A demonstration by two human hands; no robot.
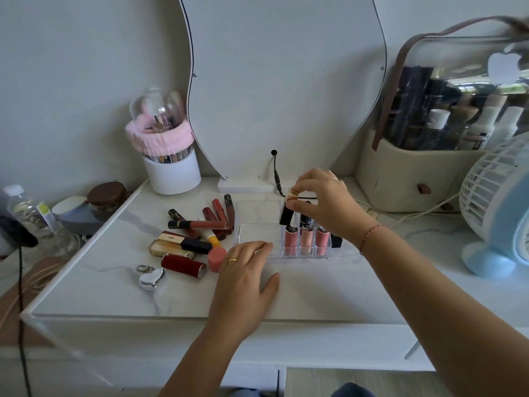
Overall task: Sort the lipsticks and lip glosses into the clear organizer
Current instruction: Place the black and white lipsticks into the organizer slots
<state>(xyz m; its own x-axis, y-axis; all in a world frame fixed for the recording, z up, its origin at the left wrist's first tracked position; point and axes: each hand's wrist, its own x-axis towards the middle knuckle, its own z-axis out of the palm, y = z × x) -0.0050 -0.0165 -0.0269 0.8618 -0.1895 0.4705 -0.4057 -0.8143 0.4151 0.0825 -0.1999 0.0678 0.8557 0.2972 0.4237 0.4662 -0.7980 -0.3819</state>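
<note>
Step in hand: placing one tube into the clear acrylic organizer (257, 224) on the white marble surface (300, 293). Right hand (323, 202) pinches a black square lipstick tube with gold top (287, 213) by its upper end, fingers (294, 207) closed on it, tube slightly tilted, its lower end just above the back-row slots. Left hand (246, 279) lies flat, palm down, fingers spread and gripping nothing, fingertips touching the organizer's front edge, likely steadying it.

Front row holds three pink lip gloss tubes (307, 239), upright, side by side; a dark tube stands behind them. Left compartments look bare.

Next move calls for squaring the tube upright over a free slot and lowering it straight without knocking its neighbours.

Unsorted pile of dark red glosses and lipsticks (200, 227) lies just left of the organizer, so much is left.
</note>
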